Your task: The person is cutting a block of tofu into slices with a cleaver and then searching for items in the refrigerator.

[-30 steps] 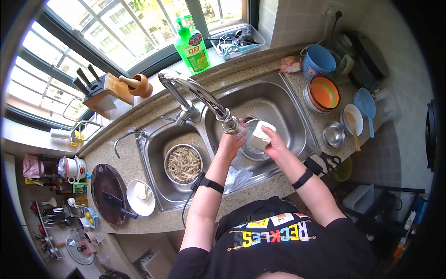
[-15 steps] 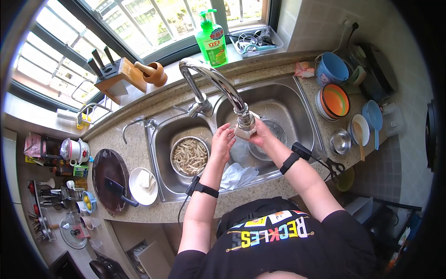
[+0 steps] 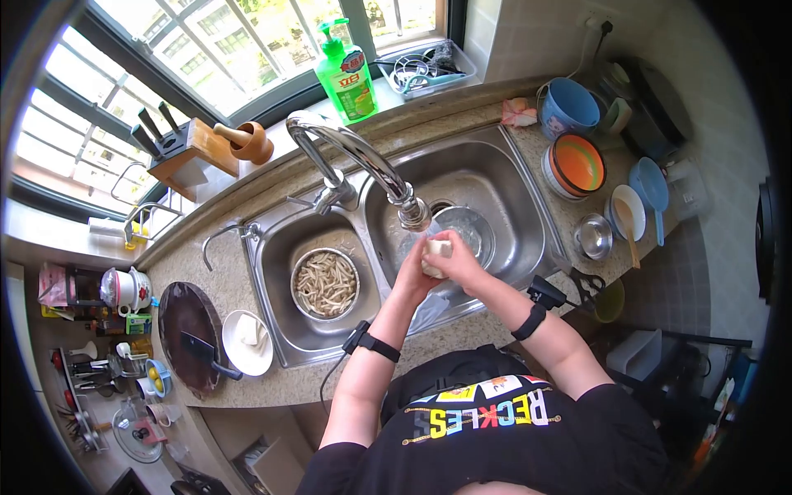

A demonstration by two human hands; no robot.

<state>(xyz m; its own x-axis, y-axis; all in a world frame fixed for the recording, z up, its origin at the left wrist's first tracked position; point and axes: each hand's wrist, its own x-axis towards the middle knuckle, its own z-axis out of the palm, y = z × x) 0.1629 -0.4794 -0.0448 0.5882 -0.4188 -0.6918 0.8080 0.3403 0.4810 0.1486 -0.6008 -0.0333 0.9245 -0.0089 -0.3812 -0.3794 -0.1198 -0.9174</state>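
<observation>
Both hands are together over the right sink basin, just below the chrome faucet (image 3: 363,157). Between them is a white block (image 3: 437,254), tofu-like in look. My left hand (image 3: 415,268) is closed around its left side, and my right hand (image 3: 462,266) grips it from the right. Behind the hands, a metal bowl (image 3: 478,231) sits in the basin. A white plastic bag (image 3: 431,312) lies below them, partly hidden by the hands. In the left basin stands a round bowl of pale strips (image 3: 327,284).
A white bowl with white pieces (image 3: 247,351) and a dark round board with a cleaver (image 3: 186,318) are left of the sink. Stacked bowls (image 3: 577,163) stand at the right. A green soap bottle (image 3: 346,78) and a knife block (image 3: 194,153) line the sill.
Both hands have come down from the faucet's spout toward me and closed together on the white block. The head view has shifted slightly, and the bag is now more covered by the hands.
</observation>
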